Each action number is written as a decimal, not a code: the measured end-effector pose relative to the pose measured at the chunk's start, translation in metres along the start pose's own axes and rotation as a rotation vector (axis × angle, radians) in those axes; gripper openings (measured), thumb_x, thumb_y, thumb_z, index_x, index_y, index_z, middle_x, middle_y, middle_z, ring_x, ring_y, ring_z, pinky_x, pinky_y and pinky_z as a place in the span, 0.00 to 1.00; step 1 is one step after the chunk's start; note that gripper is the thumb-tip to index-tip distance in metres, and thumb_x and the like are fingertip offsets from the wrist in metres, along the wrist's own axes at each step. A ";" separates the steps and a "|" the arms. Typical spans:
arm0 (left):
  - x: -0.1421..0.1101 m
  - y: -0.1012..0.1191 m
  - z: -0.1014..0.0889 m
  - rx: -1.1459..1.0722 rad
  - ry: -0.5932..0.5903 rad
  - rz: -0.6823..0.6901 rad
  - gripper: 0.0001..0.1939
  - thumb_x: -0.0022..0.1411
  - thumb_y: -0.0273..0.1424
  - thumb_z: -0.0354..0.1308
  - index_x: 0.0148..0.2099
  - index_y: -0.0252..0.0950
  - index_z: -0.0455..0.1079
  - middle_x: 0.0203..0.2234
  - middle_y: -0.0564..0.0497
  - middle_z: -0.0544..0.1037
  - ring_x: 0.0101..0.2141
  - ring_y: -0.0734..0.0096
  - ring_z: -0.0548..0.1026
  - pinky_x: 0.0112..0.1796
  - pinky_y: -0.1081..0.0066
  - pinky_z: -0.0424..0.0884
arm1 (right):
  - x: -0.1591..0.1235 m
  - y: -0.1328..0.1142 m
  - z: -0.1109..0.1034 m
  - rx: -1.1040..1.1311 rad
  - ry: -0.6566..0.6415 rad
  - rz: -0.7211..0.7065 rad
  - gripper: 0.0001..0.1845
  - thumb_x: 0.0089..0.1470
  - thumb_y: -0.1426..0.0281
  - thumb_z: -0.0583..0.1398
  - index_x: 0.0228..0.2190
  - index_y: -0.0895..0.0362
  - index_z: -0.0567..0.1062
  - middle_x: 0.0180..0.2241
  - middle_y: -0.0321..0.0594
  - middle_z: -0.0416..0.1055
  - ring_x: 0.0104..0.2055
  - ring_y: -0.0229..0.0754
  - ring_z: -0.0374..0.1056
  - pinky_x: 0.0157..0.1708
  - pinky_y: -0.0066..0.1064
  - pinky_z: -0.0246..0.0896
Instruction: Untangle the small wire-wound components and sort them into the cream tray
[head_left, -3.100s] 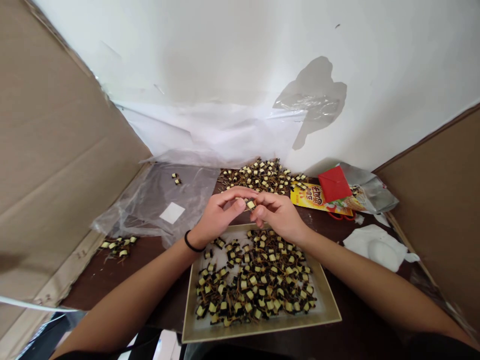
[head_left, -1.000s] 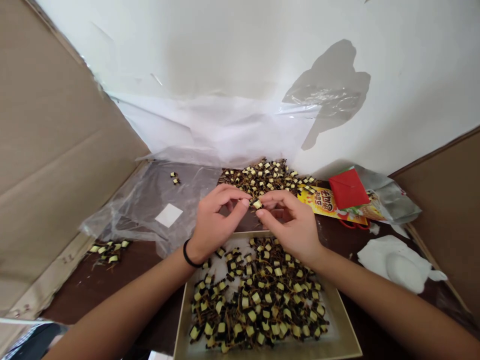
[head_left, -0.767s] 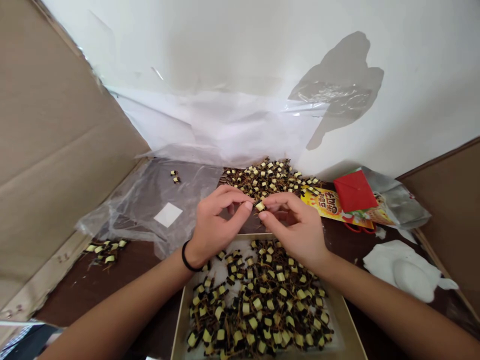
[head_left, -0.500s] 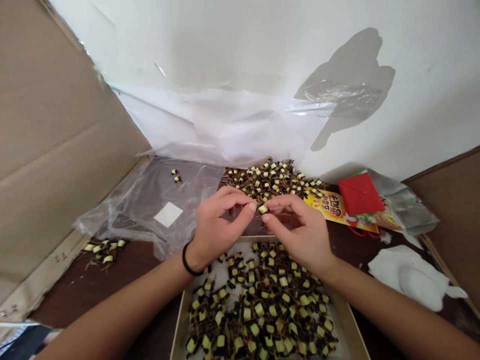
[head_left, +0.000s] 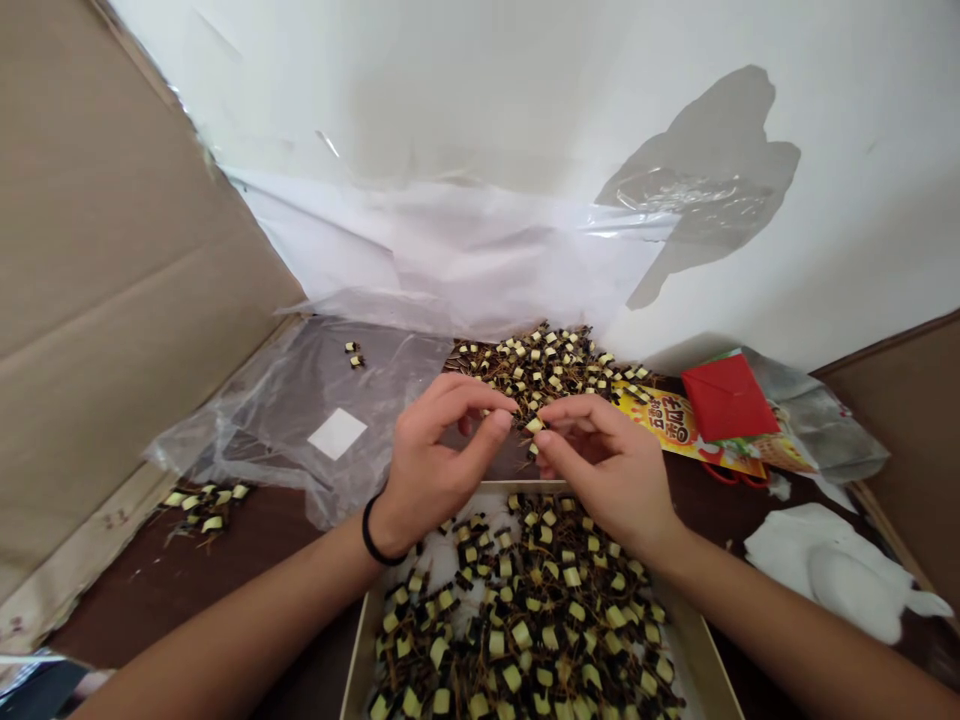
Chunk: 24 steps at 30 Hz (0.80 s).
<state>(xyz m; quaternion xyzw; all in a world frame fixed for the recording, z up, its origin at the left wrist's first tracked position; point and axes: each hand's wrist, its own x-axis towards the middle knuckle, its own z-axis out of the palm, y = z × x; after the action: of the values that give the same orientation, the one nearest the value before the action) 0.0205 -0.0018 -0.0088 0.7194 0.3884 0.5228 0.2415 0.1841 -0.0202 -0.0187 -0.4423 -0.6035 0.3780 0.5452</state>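
Note:
Between the thumb and forefinger of my right hand (head_left: pixel 611 465) is a small coil (head_left: pixel 534 425), a black part with a pale yellow band and thin coppery wires. My left hand (head_left: pixel 446 450), with a black band at the wrist, is closed in a pinch just left of that coil. Whether a fine wire lies between its fingertips is too small to tell. Below both hands stands a shallow box (head_left: pixel 356 650) holding many similar coils (head_left: pixel 521 633). Behind the fingers a heap of coils (head_left: pixel 551 360) lies on the table.
Clear plastic sheeting (head_left: pixel 277 380) with a white paper square (head_left: pixel 337 433) and two coils (head_left: pixel 354 354) lies left. A small coil cluster (head_left: pixel 206 505) sits near the cardboard wall (head_left: pixel 112 250). Rightward are a red envelope (head_left: pixel 729 397), a yellow packet (head_left: pixel 660 420) and crumpled white tissue (head_left: pixel 844 570).
My left fingertips are now a little farther from the coil in my right hand. The whole view has shifted slightly. The right hand keeps its hold on the coil.

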 end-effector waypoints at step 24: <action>0.009 -0.006 0.002 -0.214 -0.322 -0.294 0.12 0.61 0.36 0.53 0.27 0.35 0.65 0.20 0.55 0.67 0.24 0.76 0.64 0.27 0.75 0.63 | 0.007 0.002 -0.003 0.322 -0.197 0.290 0.12 0.45 0.63 0.66 0.28 0.57 0.72 0.18 0.29 0.67 0.18 0.30 0.64 0.15 0.20 0.64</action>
<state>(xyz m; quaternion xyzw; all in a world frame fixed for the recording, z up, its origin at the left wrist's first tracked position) 0.0220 0.0089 -0.0092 0.6995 0.3880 0.3985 0.4487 0.1872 -0.0127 -0.0182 -0.3924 -0.5159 0.5852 0.4872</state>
